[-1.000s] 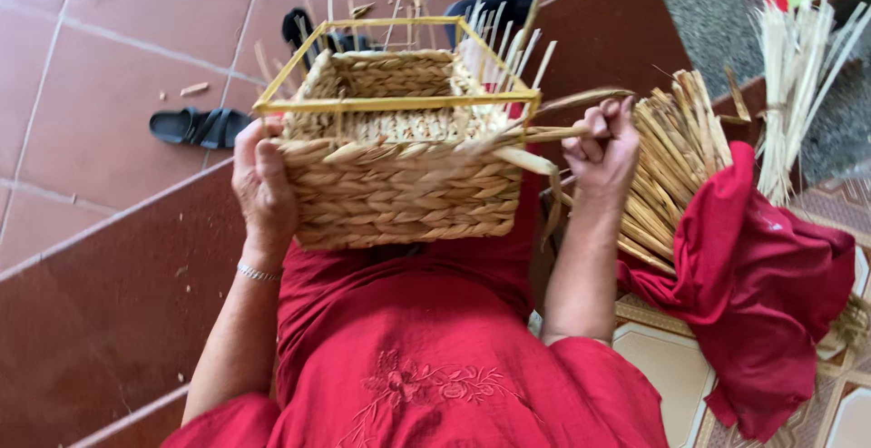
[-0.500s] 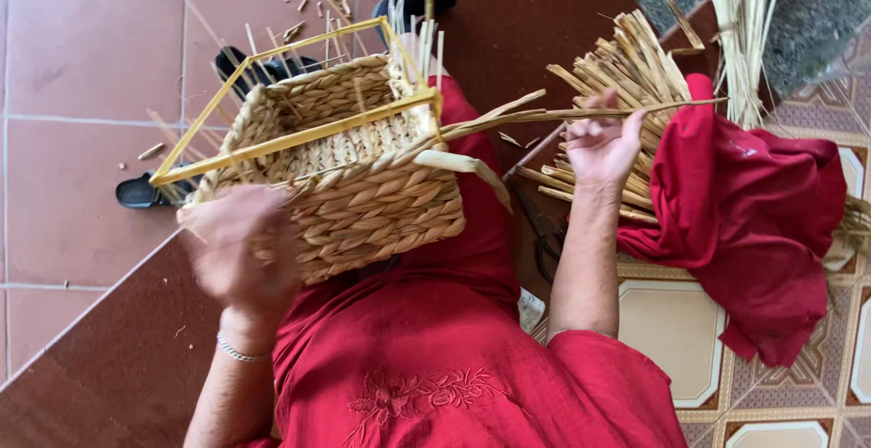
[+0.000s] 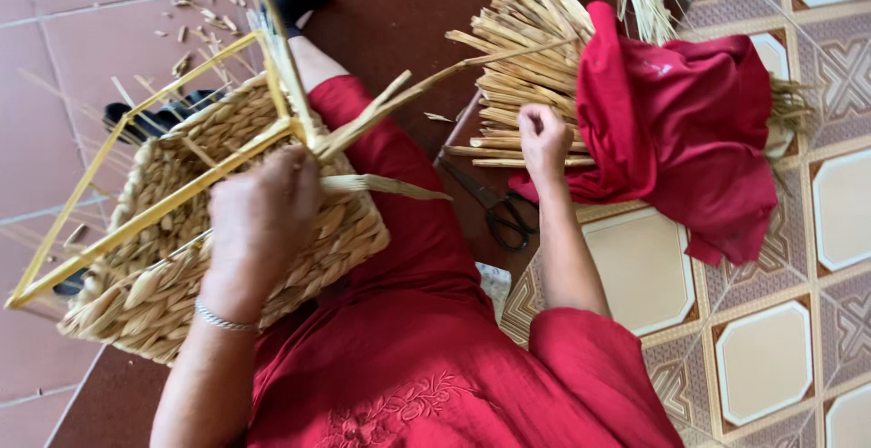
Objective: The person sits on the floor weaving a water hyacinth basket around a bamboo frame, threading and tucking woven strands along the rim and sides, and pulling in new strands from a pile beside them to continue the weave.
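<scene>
The woven basket (image 3: 227, 221) is held on the lap at eight o'clock, now tilted further, gripped at its rim by the left hand (image 3: 263, 216). The right hand (image 3: 543, 135) has been moved to the straw bundle (image 3: 526, 67) at one o'clock and clenched on a stalk; weaving material is judged needed.

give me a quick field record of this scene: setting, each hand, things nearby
setting: person in red clothes seated on a tiled floor
left hand: pressed on the woven basket, by its yellow frame
right hand: fist closed at the bundle of straw strips
red cloth: wrapped around the bundle
scissors: black, on the floor beside the right forearm
</scene>
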Action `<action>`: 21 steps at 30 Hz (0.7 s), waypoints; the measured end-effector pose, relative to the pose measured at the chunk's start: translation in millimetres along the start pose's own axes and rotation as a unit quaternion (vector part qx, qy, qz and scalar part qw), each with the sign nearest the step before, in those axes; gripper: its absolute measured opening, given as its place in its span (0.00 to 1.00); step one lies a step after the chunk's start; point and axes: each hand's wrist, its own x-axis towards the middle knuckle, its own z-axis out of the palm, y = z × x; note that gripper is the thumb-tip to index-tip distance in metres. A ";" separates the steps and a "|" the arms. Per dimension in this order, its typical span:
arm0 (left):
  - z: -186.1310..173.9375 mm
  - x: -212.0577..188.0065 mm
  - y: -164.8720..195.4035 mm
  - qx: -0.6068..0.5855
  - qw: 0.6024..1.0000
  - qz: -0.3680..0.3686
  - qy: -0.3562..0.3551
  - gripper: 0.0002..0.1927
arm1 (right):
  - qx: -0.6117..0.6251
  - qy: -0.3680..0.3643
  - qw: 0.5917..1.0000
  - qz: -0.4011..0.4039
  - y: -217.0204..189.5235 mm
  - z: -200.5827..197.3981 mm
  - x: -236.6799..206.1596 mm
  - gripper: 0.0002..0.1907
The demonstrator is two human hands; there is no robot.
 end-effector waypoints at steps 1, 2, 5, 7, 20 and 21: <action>-1.4 -0.9 -1.9 -0.050 0.998 0.000 0.031 0.09 | -0.054 0.025 0.997 -0.051 -0.6 -2.4 8.4 0.03; -1.0 -2.0 -1.9 -0.063 0.997 0.012 0.050 0.08 | -0.095 0.029 0.991 -0.095 -2.4 -1.9 16.4 0.01; -0.5 -5.0 -1.5 -0.091 0.991 0.032 0.091 0.07 | -0.185 0.018 0.964 -0.189 -8.5 2.3 37.6 0.02; -0.2 -6.1 -0.5 -0.097 0.990 0.024 0.095 0.06 | -0.205 -0.012 0.958 -0.198 -11.6 5.9 46.8 0.03; -2.3 -8.8 -0.2 -0.106 0.992 0.014 0.062 0.08 | -0.181 -0.082 0.952 -0.233 5.1 4.6 19.4 0.07; -2.4 -8.2 -0.5 -0.101 0.993 0.019 0.065 0.08 | -0.187 -0.082 0.952 -0.228 5.9 5.2 19.1 0.07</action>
